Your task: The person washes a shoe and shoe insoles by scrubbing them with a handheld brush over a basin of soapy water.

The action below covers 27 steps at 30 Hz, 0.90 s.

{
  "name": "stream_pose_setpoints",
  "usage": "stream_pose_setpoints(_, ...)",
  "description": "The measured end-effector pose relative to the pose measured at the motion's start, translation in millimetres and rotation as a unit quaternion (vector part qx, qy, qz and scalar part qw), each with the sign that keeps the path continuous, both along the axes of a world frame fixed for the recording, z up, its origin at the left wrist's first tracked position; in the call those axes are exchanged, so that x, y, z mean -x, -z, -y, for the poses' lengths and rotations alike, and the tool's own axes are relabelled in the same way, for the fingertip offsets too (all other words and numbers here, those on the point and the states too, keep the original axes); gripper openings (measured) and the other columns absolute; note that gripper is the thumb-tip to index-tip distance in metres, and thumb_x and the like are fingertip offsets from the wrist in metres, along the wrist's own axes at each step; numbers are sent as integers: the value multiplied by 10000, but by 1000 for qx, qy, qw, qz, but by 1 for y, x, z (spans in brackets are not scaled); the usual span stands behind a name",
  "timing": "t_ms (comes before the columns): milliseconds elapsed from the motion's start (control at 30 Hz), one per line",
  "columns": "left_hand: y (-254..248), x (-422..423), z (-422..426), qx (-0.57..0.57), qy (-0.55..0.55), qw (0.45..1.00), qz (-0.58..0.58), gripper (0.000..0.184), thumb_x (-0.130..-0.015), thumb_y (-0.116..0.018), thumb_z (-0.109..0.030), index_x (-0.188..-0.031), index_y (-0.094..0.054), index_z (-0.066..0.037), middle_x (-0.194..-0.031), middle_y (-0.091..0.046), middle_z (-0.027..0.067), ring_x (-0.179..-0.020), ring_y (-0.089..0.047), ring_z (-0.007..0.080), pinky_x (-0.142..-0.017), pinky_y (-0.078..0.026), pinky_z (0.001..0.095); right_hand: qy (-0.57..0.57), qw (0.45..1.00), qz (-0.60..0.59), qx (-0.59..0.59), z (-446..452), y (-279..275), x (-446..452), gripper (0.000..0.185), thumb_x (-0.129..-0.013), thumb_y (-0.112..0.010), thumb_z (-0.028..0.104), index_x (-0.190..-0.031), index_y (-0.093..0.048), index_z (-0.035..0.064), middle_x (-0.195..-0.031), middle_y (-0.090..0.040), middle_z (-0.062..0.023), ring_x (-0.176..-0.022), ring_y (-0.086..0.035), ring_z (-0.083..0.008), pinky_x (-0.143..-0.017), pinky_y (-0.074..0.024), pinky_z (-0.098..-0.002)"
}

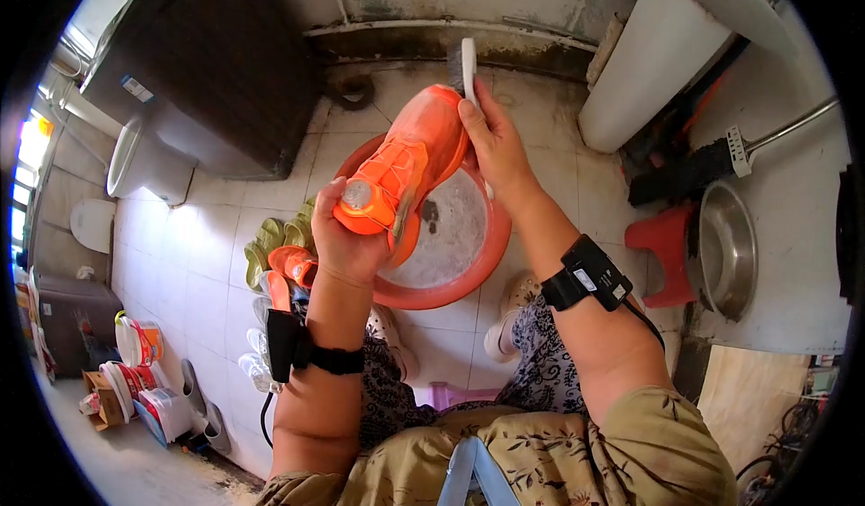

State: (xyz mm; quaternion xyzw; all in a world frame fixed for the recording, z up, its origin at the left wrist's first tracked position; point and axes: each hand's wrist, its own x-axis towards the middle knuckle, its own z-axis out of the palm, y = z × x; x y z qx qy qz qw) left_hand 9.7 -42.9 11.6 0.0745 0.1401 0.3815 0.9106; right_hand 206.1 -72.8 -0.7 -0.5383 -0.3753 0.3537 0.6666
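Observation:
An orange sneaker (407, 159) is held up over a red basin (491, 254) of foamy water (441, 249). My left hand (347, 252) is wrapped around the heel end, near the round grey patch. The toe points up and away from me. My right hand (497, 144) grips a white-handled scrubbing brush (468, 63) by the toe. Its dark bristles face the shoe's tip; whether they touch it I cannot tell. Part of the handle is hidden behind my fingers. A dark patch shows in the foam below the shoe.
Left of the basin stand several shoes, including another orange sneaker (293, 265) and green shoes (270, 236). A red stool (662, 258), a metal bowl (728, 249) and a black broom head (680, 174) are at the right. A dark cabinet (212, 64) stands at the upper left.

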Motion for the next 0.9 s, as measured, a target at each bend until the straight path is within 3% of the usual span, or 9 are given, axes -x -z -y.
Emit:
stream_pose_setpoints(100,5,-3,-1,-16,15,996,89,565,-812,-437,-236,-1274,-377,84,-1317,-423,241,-1237,-401,374,-1054,-312,478,58,994,87,-3,0,1,2,542,-924,-508,341,-1382,-354,97,-1102,-607,-149,-840,-604,-212,-706,-474,-317)
stream_pose_setpoints(167,6,-6,-2,-10,-20,998,57,557,-811,-440,-233,-1265,-387,84,-1313,-427,240,-1234,-403,372,-1052,-315,478,177,946,258,-86,0,3,2,505,-919,-507,304,-1373,-369,130,-1005,-617,-206,-854,-612,-323,-732,-462,-393)
stream_pose_setpoints(267,6,-8,-5,3,-66,998,20,538,-812,-444,-228,-1247,-405,85,-1303,-436,238,-1223,-414,370,-1046,-322,478,107,920,373,-63,7,1,13,484,-904,-513,269,-1359,-390,155,-943,-592,-236,-827,-589,-374,-698,-456,-416)
stream_pose_setpoints(467,12,-2,-16,-9,-113,993,14,509,-816,-447,-231,-1211,-425,90,-1274,-462,227,-1194,-441,359,-1027,-347,464,28,924,381,-6,35,17,49,456,-892,-523,235,-1334,-432,168,-792,-597,-234,-748,-588,-386,-677,-449,-439)
stream_pose_setpoints(533,9,5,-17,-10,-126,992,-2,507,-816,-445,-231,-1205,-423,94,-1268,-467,224,-1190,-445,355,-1024,-353,456,-46,965,257,33,50,28,60,459,-889,-525,219,-1334,-430,162,-782,-593,-235,-730,-588,-386,-659,-446,-440)
stream_pose_setpoints(600,3,6,-17,-10,-110,994,-18,507,-811,-432,-227,-1199,-416,100,-1260,-472,221,-1182,-454,346,-1031,-346,442,-47,967,248,-19,53,35,66,460,-887,-524,205,-1335,-430,164,-753,-588,-230,-701,-585,-389,-640,-446,-437)
stream_pose_setpoints(733,4,-6,-9,-22,-76,997,9,531,-804,-416,-219,-1229,-394,99,-1280,-458,222,-1198,-446,336,-1051,-322,419,-47,940,333,60,38,20,44,467,-876,-535,202,-1331,-436,168,-774,-596,-213,-708,-586,-383,-653,-462,-443)
stream_pose_setpoints(800,15,-11,-6,-102,-24,994,40,500,-811,-470,-214,-1207,-414,86,-1262,-477,213,-1177,-459,341,-1039,-330,435,62,883,465,22,23,11,28,465,-874,-536,219,-1326,-440,170,-802,-597,-216,-730,-587,-380,-670,-462,-462)
stream_pose_setpoints(900,10,-16,-1,-73,-47,996,3,473,-807,-472,-205,-1183,-440,80,-1242,-495,210,-1167,-469,334,-1030,-334,437,74,891,432,118,14,-1,22,445,-878,-531,233,-1311,-457,160,-836,-600,-220,-771,-591,-380,-696,-457,-472)
